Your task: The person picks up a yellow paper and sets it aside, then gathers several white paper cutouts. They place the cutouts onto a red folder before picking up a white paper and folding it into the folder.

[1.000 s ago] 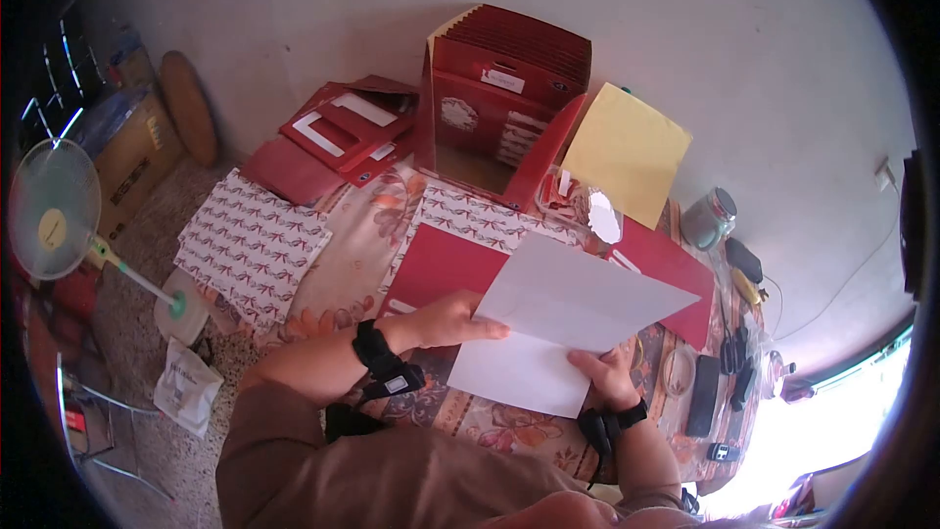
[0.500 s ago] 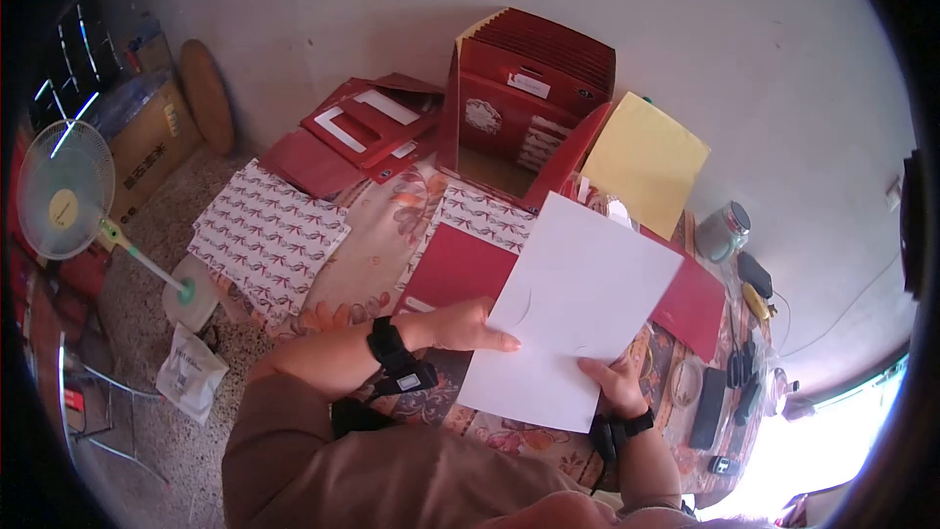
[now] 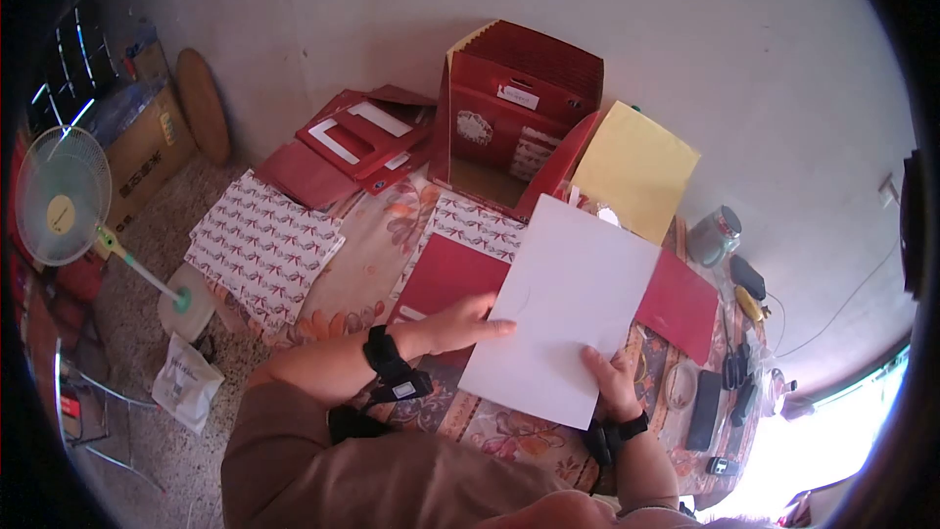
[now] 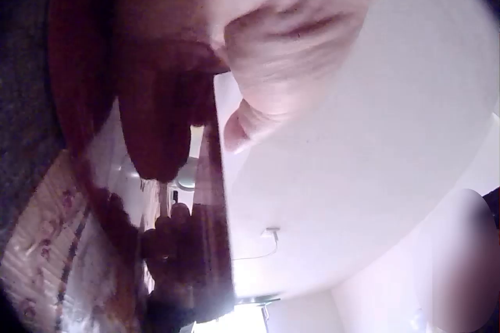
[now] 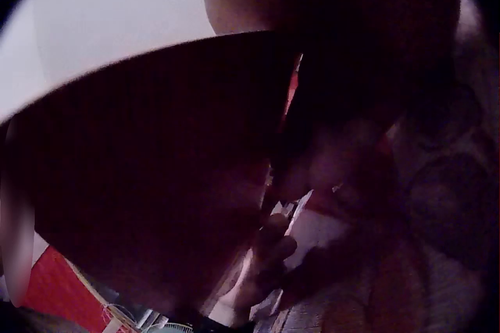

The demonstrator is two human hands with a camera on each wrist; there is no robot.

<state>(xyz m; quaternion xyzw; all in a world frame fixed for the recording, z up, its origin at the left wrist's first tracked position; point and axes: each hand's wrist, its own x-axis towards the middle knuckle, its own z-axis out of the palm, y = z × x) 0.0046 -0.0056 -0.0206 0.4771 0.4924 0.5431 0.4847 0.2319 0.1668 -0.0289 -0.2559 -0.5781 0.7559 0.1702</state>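
Observation:
A white sheet [image 3: 563, 309] is held above the table, its long sides slanting up to the right in the head view. My left hand [image 3: 455, 326] grips its left edge, thumb on the white face; the other fingers are mostly hidden behind it. At the lower right edge, my right hand [image 3: 613, 387] pinches the sheet with the thumb on top. The left wrist view has the thumb [image 4: 254, 126] against the white face and a dark red, glossy other side. In the right wrist view the dark underside [image 5: 156, 161] fills much of the picture.
Behind stands a red box [image 3: 519, 69], with red folders [image 3: 323, 142] to its left and a yellow sheet [image 3: 636, 171] to its right. Patterned sheets [image 3: 264, 245] lie at left, a red piece [image 3: 682, 306] and a jar [image 3: 715, 235] at right. A fan [image 3: 61, 201] stands beyond.
The white sheet, bent across its middle with its upper part spread rightward a second ago, is now flat. Both hands still hold it, and the head view has shifted slightly.

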